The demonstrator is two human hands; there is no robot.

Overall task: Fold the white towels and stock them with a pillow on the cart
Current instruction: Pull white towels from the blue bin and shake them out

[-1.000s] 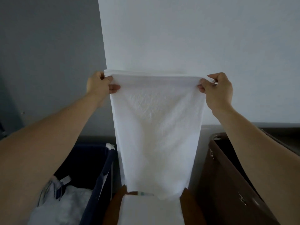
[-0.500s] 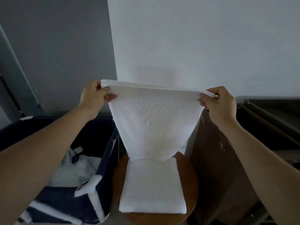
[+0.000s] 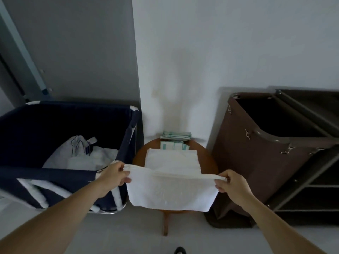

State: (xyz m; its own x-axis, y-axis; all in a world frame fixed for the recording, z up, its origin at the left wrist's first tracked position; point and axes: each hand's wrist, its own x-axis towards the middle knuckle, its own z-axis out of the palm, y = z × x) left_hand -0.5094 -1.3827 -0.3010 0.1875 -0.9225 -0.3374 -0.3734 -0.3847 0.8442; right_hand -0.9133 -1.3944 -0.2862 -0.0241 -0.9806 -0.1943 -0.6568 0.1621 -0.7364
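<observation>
Around you, a navy laundry hamper (image 3: 62,136) with loose linen stands left of the round wooden stool (image 3: 209,162), and the brown cart (image 3: 260,143) stands right. Compared with half a second ago, you have lowered the white towel (image 3: 172,193) from chest height to just above the folded towel (image 3: 172,162) on the stool. Your left hand (image 3: 111,177) and right hand (image 3: 232,186) pinch its top corners; it hangs doubled, taut, lightly creased.

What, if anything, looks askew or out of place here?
Nothing stands out. Both hands hold the white towel level over the folded towel on the round stool.
</observation>
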